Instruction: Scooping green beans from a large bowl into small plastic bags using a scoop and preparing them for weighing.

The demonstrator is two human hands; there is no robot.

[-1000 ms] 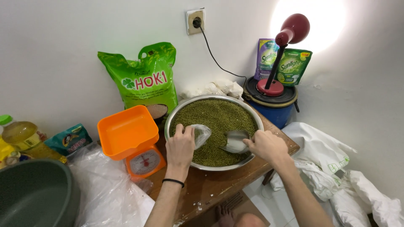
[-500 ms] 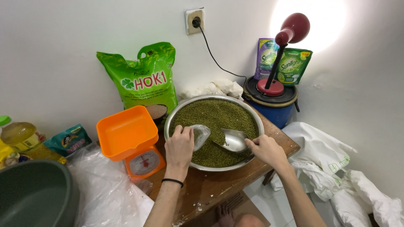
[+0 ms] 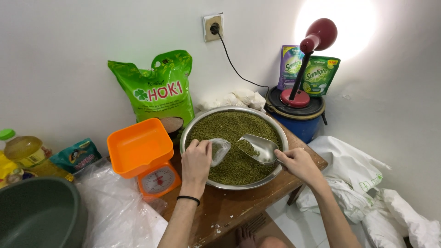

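Note:
A wide metal basin [image 3: 197, 126] full of small green beans [image 3: 229, 126] sits on a wooden table [image 3: 229, 206]. My left hand [image 3: 196, 160] holds a small clear plastic bag [image 3: 219, 149] open over the beans at the basin's near left side. My right hand [image 3: 298, 163] grips the handle of a metal scoop [image 3: 257, 146], which carries a few beans and points toward the bag's mouth. A black band circles my left wrist.
An orange kitchen scale [image 3: 142, 156] with its tray stands left of the basin. Behind are a green rice sack [image 3: 158, 89], a red lamp [image 3: 310, 50] on a blue bucket [image 3: 298, 121], and detergent pouches. A grey tub [image 3: 36, 216], oil bottle [image 3: 23, 149] and plastic sheets lie left.
My right hand has lifted the scoop out of the beans and swung it left toward the bag. My left hand keeps the bag in the same place.

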